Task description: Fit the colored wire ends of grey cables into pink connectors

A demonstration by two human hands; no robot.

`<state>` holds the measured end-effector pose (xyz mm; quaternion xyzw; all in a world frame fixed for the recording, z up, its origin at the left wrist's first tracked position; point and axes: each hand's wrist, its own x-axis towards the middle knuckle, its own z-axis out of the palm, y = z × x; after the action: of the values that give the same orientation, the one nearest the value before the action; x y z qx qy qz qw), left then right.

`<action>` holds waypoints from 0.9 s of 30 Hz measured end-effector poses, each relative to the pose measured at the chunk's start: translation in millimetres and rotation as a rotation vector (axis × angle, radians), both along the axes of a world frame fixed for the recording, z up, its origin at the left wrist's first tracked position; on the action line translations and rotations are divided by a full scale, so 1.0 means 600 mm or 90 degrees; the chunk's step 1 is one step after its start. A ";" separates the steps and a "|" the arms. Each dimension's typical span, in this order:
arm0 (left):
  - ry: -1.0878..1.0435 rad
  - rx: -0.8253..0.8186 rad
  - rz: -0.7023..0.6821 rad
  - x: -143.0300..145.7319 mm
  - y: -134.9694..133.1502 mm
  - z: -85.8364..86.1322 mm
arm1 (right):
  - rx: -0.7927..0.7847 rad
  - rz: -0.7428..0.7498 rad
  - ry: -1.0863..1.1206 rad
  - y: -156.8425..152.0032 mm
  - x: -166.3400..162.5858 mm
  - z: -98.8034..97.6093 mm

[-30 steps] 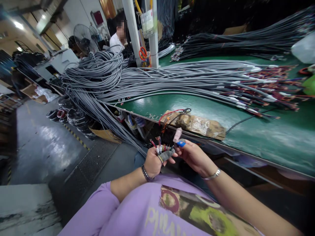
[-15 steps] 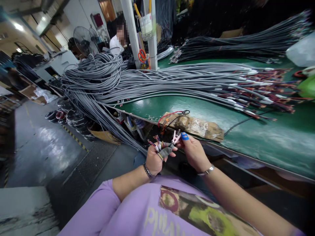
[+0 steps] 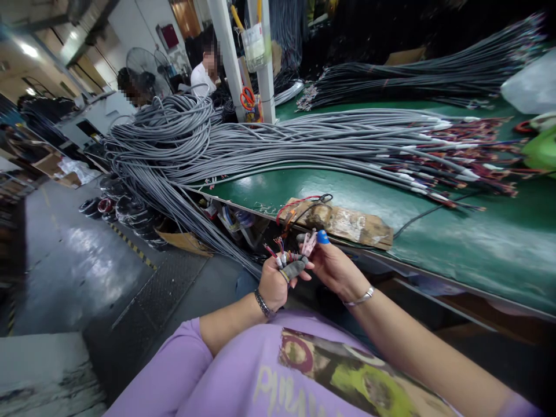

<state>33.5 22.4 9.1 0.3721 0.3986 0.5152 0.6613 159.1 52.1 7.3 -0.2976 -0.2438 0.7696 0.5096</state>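
Note:
Close in front of my body, my left hand (image 3: pixel 273 286) is closed around several cable ends (image 3: pixel 281 259), whose thin coloured wires with bare copper tips stick up past the fingers. A grey cover sits on its thumb. My right hand (image 3: pixel 337 267), with blue tape round the thumb, meets it from the right and pinches a small pale pink clip (image 3: pixel 309 243) beside the left thumb. Whether a wire lies in the clip's jaws is too small to tell. Just beyond both hands, at the bench edge, lies a worn, taped brown block (image 3: pixel 354 225).
Grey cables (image 3: pixel 304 145) spread across the green bench (image 3: pixel 478 249) and hang over its left edge. Black cables (image 3: pixel 417 81) lie farther back. A white post (image 3: pixel 263 87) holds tools and orange scissors (image 3: pixel 247 98). Two people sit in the background.
My right hand has shifted slightly left, closer to my left hand. The pink clip has turned and its arms look closer together. My left hand stays nearly in place.

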 end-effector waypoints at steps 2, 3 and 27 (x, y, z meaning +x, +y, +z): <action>-0.004 0.003 0.001 -0.003 -0.002 0.000 | -0.026 -0.019 0.004 0.000 0.005 -0.009; -0.004 0.000 -0.001 -0.005 -0.003 -0.001 | -0.040 -0.031 -0.001 0.001 0.009 -0.015; 0.203 -0.014 -0.295 -0.035 -0.029 -0.035 | 0.250 0.026 -0.505 -0.071 0.027 0.010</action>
<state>12.6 4.8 -11.7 0.5223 0.4080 0.2808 0.6942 175.6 9.6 13.3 -0.4626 -0.5683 0.5448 0.4078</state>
